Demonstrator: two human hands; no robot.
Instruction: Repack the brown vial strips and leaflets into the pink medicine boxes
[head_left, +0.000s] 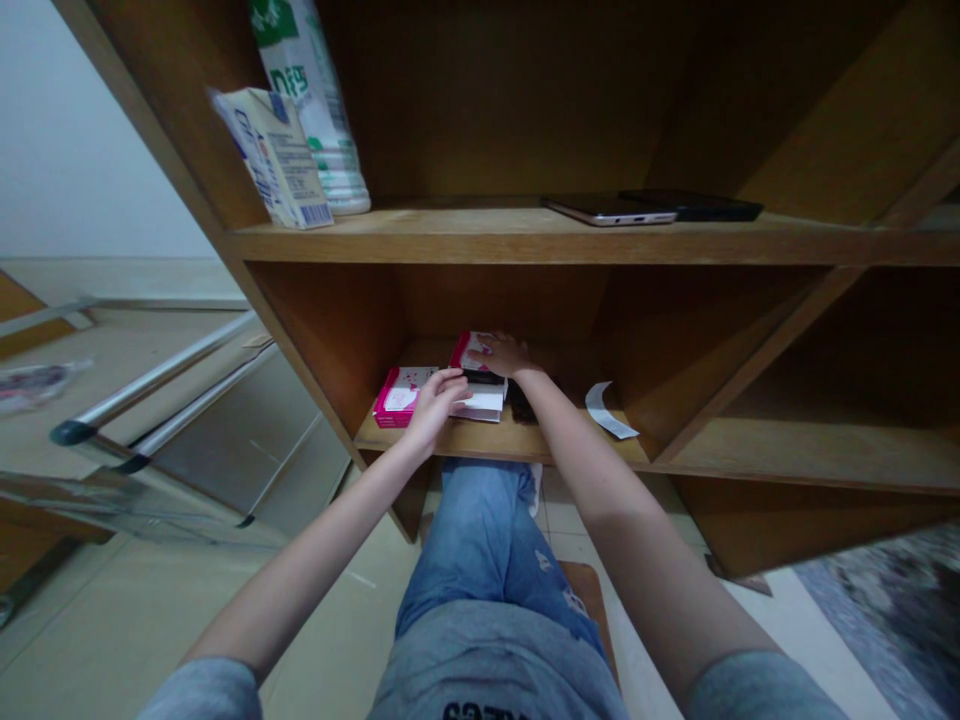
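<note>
Hands counted: two, both the person's own, both reaching into the lower shelf [495, 442] of a wooden shelf unit [757, 470].

Packages on that shelf: two, pink and white. The flat package [401, 397] lies at the left. The other package [466, 350] stands tilted at the back, to its right. Also present are one white sheet [484, 404], just below the tilted package, and one dark object [521, 405], partly hidden beside the right wrist. Whether the dark material is one piece or two cannot be told. One curled paper strip [607, 411] lies well to the right, apart from both hands.

The left hand [437, 405] is not clenched. Its fingers [454, 384] are extended and lie between the flat package and the white sheet, touching the sheet's edge. The right hand [502, 353] is likewise not clenched. Its fingers [478, 345] are extended across the top of the tilted package, in contact with it. A firm grasp is not evident in either hand.

Upper shelf [525, 242]: one carton [274, 155], one tall white-and-green package [315, 110], and two flat devices, silver [609, 211] and black [694, 205], overlapping.
</note>
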